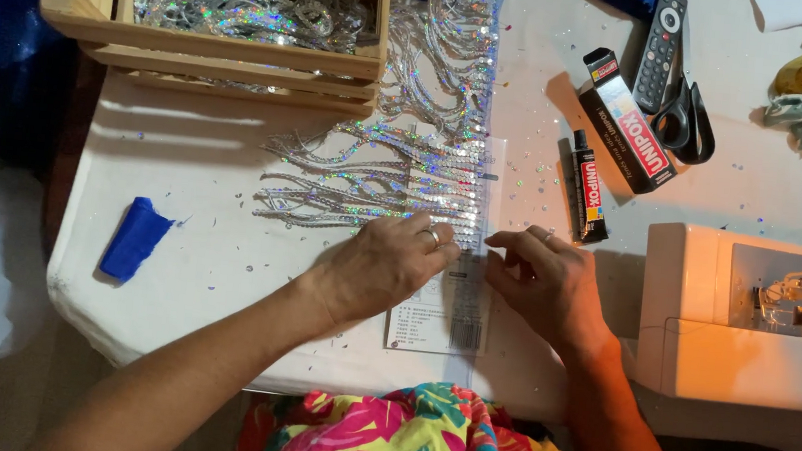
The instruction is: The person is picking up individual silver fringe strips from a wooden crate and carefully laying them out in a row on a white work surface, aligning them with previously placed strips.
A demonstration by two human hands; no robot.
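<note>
A long silver holographic sequin fringe (406,173) lies across the white table (185,265), its strands trailing left and its top band running up the middle. My left hand (388,263) rests flat on the fringe's lower end, a ring on one finger. My right hand (542,277) sits just right of it, fingertips pinching at the band's edge over a clear plastic packet with a printed label (446,317). Both hands press on the fringe where it lies on the packet.
A wooden crate (81,9) holding more sequin fringe stands at the back left. A blue cloth piece (134,239) lies left. A glue tube (586,186), its box (628,122), black scissors (686,115) and a remote (660,47) lie right; a white sewing machine (731,317) stands at the right edge.
</note>
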